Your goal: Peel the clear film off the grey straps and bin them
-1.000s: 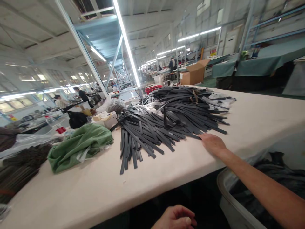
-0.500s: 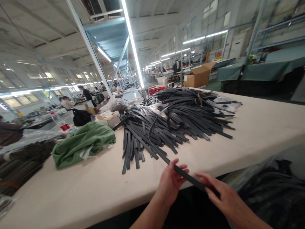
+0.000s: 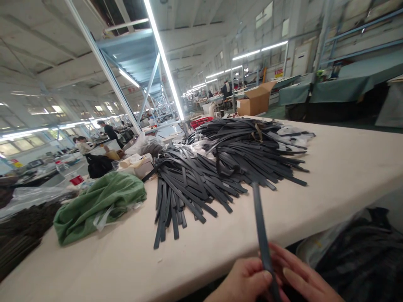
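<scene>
A long, flat dark grey strap (image 3: 260, 222) stands up from my hands at the table's front edge, its upper end blurred by motion. My left hand (image 3: 247, 279) pinches it low down, thumb across its face. Close against it on the right is my right hand (image 3: 304, 277), its fingers reaching behind the strap and curled about its lower part; the strap's lowest end is hidden between the hands. Beyond them, a big heap of similar dark straps (image 3: 192, 180) lies across the table, with many ends fanned toward me.
The cream-covered table (image 3: 122, 260) spreads before me. At left lie a green cloth (image 3: 103, 203) and dark bundled material (image 3: 25, 235). A white box (image 3: 140, 163) stands behind the cloth. Dark material in plastic (image 3: 362, 256) sits low at right. People work farther back.
The strap has come away from the heap and swung upright. My left hand has moved right and down, next to my right hand. The view has shifted slightly.
</scene>
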The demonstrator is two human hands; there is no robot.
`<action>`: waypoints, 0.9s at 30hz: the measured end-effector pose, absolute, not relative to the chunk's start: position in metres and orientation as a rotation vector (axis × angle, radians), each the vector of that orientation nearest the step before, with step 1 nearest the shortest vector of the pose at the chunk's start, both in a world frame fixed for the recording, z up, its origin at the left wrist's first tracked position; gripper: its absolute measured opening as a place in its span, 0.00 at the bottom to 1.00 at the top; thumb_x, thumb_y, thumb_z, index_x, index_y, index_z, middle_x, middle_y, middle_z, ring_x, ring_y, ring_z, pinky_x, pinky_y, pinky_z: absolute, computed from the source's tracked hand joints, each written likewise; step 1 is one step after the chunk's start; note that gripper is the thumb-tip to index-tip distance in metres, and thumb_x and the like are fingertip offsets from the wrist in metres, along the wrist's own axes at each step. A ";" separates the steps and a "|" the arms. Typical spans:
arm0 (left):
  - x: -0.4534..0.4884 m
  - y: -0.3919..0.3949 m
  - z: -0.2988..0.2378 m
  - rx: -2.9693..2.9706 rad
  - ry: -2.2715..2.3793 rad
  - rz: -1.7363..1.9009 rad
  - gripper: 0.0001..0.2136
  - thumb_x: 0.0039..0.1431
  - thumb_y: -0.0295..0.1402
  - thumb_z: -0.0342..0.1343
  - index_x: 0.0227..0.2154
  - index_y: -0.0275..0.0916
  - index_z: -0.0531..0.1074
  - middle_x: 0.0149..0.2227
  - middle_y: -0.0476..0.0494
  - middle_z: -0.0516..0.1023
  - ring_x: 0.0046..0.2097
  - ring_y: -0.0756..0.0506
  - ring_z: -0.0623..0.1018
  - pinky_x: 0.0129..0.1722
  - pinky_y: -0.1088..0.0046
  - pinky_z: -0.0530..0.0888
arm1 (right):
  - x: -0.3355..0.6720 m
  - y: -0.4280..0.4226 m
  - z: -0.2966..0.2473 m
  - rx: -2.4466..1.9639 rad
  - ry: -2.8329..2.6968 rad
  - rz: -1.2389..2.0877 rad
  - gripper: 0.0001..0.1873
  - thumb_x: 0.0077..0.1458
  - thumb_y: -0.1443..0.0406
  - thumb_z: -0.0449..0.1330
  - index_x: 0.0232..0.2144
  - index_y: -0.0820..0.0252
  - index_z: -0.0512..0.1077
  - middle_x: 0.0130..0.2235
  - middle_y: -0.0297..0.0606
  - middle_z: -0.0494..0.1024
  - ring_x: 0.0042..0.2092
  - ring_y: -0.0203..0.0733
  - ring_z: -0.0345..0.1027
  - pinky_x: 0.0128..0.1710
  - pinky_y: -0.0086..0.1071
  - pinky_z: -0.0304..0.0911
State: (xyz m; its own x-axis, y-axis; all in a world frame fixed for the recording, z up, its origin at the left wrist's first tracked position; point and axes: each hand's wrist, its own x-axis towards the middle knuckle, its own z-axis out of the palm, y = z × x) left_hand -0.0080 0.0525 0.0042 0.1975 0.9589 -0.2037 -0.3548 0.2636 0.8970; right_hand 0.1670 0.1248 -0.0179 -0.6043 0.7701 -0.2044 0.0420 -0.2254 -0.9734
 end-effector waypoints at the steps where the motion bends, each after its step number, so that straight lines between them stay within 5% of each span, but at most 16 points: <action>1: -0.003 0.053 0.002 0.863 0.917 0.996 0.20 0.52 0.47 0.62 0.37 0.33 0.77 0.30 0.40 0.80 0.33 0.44 0.79 0.40 0.66 0.73 | 0.154 0.134 -0.001 -0.977 -1.414 1.897 0.32 0.52 0.47 0.61 0.55 0.55 0.70 0.48 0.45 0.80 0.50 0.53 0.74 0.46 0.38 0.73; 3: -0.001 0.058 0.000 0.893 0.935 0.905 0.21 0.50 0.49 0.62 0.35 0.33 0.77 0.30 0.40 0.80 0.33 0.43 0.79 0.44 0.62 0.73 | 0.133 0.157 0.025 -0.958 -1.272 1.849 0.30 0.53 0.47 0.62 0.54 0.55 0.69 0.38 0.40 0.81 0.38 0.46 0.77 0.34 0.33 0.73; 7: -0.036 0.099 0.016 1.004 1.054 0.879 0.20 0.47 0.50 0.64 0.32 0.35 0.77 0.28 0.41 0.79 0.32 0.44 0.78 0.42 0.62 0.74 | 0.125 0.218 0.037 -0.922 -1.425 1.412 0.26 0.56 0.47 0.58 0.48 0.58 0.70 0.25 0.31 0.73 0.21 0.35 0.64 0.21 0.30 0.63; 12: -0.145 0.201 0.075 1.317 1.768 1.209 0.17 0.54 0.48 0.58 0.27 0.37 0.77 0.30 0.39 0.81 0.33 0.44 0.80 0.38 0.68 0.74 | 0.144 0.285 0.003 -1.188 -1.662 0.895 0.21 0.58 0.50 0.49 0.43 0.57 0.70 0.24 0.33 0.72 0.19 0.38 0.64 0.22 0.33 0.62; 19: -0.281 0.336 0.116 1.193 2.410 1.245 0.14 0.59 0.38 0.56 0.43 0.36 0.77 0.52 0.33 0.77 0.59 0.37 0.70 0.57 0.64 0.64 | 0.148 0.290 -0.023 -1.309 -1.789 0.723 0.22 0.59 0.49 0.47 0.43 0.55 0.70 0.25 0.34 0.74 0.20 0.42 0.69 0.24 0.36 0.65; 23: -0.303 0.381 0.113 1.106 2.564 1.077 0.15 0.54 0.41 0.61 0.39 0.35 0.78 0.50 0.26 0.78 0.59 0.30 0.70 0.57 0.58 0.63 | 0.150 0.292 -0.026 -1.342 -1.769 0.710 0.24 0.58 0.46 0.46 0.43 0.54 0.70 0.25 0.34 0.74 0.20 0.42 0.69 0.23 0.36 0.67; 27: -0.315 0.406 0.113 1.024 2.615 1.000 0.15 0.45 0.34 0.68 0.36 0.35 0.78 0.51 0.24 0.77 0.59 0.28 0.70 0.55 0.56 0.65 | 0.152 0.295 -0.032 -1.337 -1.769 0.689 0.24 0.58 0.45 0.47 0.44 0.53 0.70 0.26 0.34 0.74 0.20 0.41 0.69 0.23 0.35 0.67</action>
